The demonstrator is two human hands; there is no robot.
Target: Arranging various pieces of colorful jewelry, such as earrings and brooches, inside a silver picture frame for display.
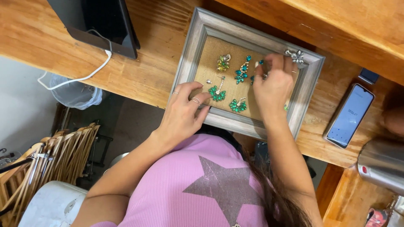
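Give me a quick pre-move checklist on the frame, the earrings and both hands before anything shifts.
1. Frame flat on the wooden counter: ok.
2. Left hand rests on the frame's lower edge, beside a green earring: ok.
3. Right hand over the burlap panel, fingers bent near the teal earring; what it pinches: cannot tell.
4. Silver flower piece sits loose on the frame's corner: not ok.
5. Phone clear of the frame: ok.
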